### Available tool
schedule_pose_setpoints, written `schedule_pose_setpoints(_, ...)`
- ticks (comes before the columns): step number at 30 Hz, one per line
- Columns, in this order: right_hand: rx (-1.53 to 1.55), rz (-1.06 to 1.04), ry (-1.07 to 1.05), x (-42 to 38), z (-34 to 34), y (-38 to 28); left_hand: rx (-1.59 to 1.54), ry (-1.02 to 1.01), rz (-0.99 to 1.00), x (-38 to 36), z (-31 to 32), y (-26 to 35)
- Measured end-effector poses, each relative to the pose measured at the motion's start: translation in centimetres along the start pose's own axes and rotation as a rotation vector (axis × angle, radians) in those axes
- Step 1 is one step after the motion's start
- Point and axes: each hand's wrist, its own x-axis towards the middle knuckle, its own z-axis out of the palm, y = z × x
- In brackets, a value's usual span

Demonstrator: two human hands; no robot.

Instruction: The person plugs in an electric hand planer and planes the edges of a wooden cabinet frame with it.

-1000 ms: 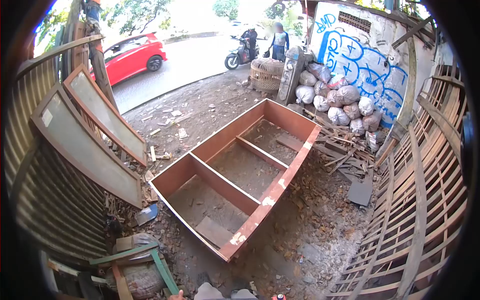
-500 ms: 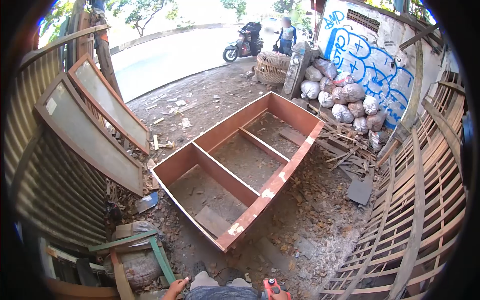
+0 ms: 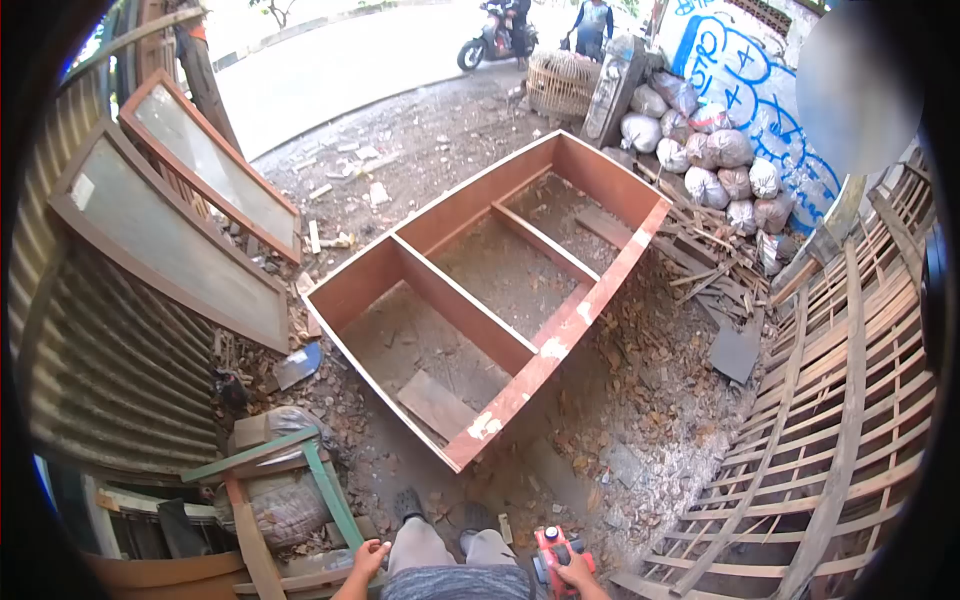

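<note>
My right hand (image 3: 574, 568) is wrapped round a red and black power tool (image 3: 552, 545), low in the view, right of my legs. My left hand (image 3: 371, 556) hangs at the left of my legs, beside a green wooden frame piece (image 3: 330, 492); its fingers are slightly curled and apart, with nothing in them. In front of my feet lies a large reddish-brown wooden frame (image 3: 517, 385) with pale edges and two cross boards. Light patches show on its near right side board.
Framed panels (image 3: 170, 245) lean at the left against corrugated metal. Filled sacks (image 3: 727, 150), scrap wood (image 3: 700, 262) and a wicker cage (image 3: 562, 84) stand at the back right. Slatted lattice (image 3: 790, 470) lines the right. Two people are near a motorbike (image 3: 487, 42) by the road.
The view has tilted downward, so my feet, legs and both hands show more fully. The power tool is more visible in my right hand. The wooden frame appears unmoved on the ground.
</note>
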Motion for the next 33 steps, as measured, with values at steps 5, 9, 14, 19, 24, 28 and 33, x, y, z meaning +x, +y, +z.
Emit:
schedule_pose_setpoints(5, 0.099, 0.01, -0.014, 0.2, -2.2, -7.2, 0.201, -0.08, -0.024, 7.1, 4.3, -7.4)
schedule_pose_setpoints(9, 0.202, -0.053, -0.066, 3.5, 0.2, -10.6, 0.433, -0.319, -0.11, 9.9, 9.3, -10.5)
schedule_pose_setpoints(14, 0.104, -0.264, -0.105, 8.2, 4.5, -14.2, 0.96, -0.214, -0.181, 8.8, 13.1, -3.8)
schedule_pose_setpoints(19, 0.089, -0.299, -0.088, 11.1, 7.5, -18.4, 0.981, -0.123, -0.07, 9.0, 14.0, -4.3)
schedule_pose_setpoints(24, 0.122, -0.351, -0.104, 14.0, 10.2, -18.5, 1.032, -0.093, -0.021, 9.0, 14.6, -4.8)
schedule_pose_setpoints(28, 0.095, -0.392, -0.148, 16.3, 11.0, -18.5, 1.05, -0.15, -0.041, 9.4, 15.1, -4.6)
schedule_pose_setpoints(33, 0.115, -0.498, -0.123, 18.3, 11.6, -19.4, 1.123, -0.15, -0.1, 9.9, 15.7, -4.5)
